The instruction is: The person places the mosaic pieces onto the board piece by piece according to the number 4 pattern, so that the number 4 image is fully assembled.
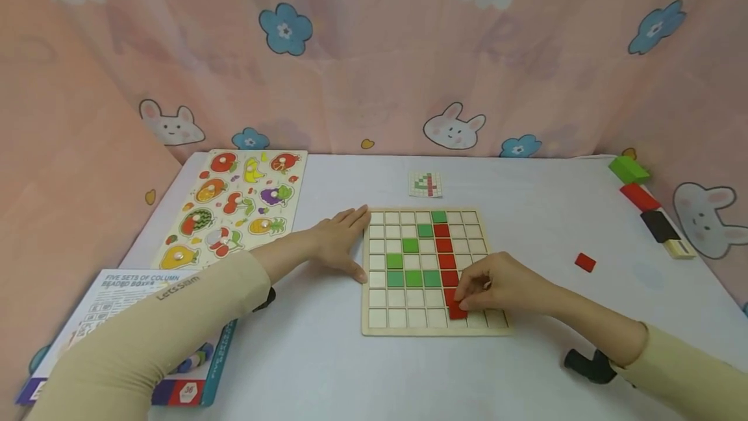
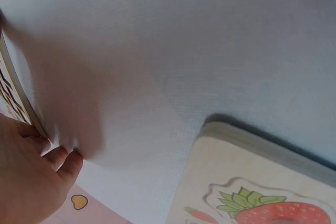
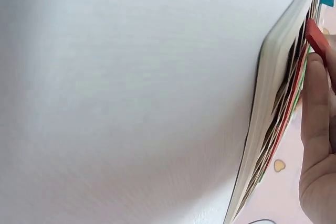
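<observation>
A wooden grid board (image 1: 435,331) lies on the table, with white squares, green tiles (image 1: 413,278) in a slanted line and a row, and a column of red tiles (image 1: 446,261). My left hand (image 1: 339,242) touches the board's left edge, fingers extended; the left wrist view shows its fingertips (image 2: 71,166) by that edge. Low in the red column, my right hand (image 1: 505,284) pinches a red tile (image 1: 458,311) between thumb and fingers. In the right wrist view this red tile (image 3: 316,38) appears tilted over the board. Whether it touches the board I cannot tell.
A small pattern card (image 1: 425,184) lies behind the board. One loose red tile (image 1: 585,262) is at the right, before green, red, black and pale blocks (image 1: 660,226). At the left are a fruit puzzle board (image 1: 234,206) and a printed box (image 1: 193,392).
</observation>
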Action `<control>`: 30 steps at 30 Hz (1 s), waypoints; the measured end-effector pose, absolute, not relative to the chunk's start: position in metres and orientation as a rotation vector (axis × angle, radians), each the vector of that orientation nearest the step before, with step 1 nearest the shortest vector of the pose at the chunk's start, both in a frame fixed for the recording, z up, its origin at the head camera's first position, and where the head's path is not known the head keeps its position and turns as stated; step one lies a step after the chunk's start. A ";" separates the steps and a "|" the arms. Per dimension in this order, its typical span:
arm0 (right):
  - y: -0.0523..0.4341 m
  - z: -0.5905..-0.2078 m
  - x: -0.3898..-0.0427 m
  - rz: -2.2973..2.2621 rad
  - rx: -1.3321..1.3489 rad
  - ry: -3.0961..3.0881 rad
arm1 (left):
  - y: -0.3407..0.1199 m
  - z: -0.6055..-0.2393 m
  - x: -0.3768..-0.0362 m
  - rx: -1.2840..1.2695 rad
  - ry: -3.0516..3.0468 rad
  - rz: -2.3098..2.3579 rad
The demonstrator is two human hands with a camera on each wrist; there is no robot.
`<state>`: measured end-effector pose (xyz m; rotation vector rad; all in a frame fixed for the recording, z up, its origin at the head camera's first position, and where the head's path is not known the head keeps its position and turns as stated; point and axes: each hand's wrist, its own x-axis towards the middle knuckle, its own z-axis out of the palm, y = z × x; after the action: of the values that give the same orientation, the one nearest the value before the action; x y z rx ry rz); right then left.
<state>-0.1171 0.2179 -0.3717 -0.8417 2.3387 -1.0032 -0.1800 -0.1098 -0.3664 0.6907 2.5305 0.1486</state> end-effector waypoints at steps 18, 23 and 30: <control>0.248 -0.353 -0.131 -0.892 -0.787 2.490 | -0.109 -0.365 -0.179 0.685 2.532 0.144; 0.311 -0.344 -0.154 -0.744 -0.583 2.687 | -0.109 -0.364 -0.178 0.691 2.534 0.152; 0.411 -0.356 -0.172 -0.683 -0.582 2.635 | -0.108 -0.364 -0.179 0.695 2.531 0.153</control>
<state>-0.1723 0.4110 -0.3556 -0.5818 2.6352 -0.6835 -0.1789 -0.1081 -0.3644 0.6947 2.5308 0.1529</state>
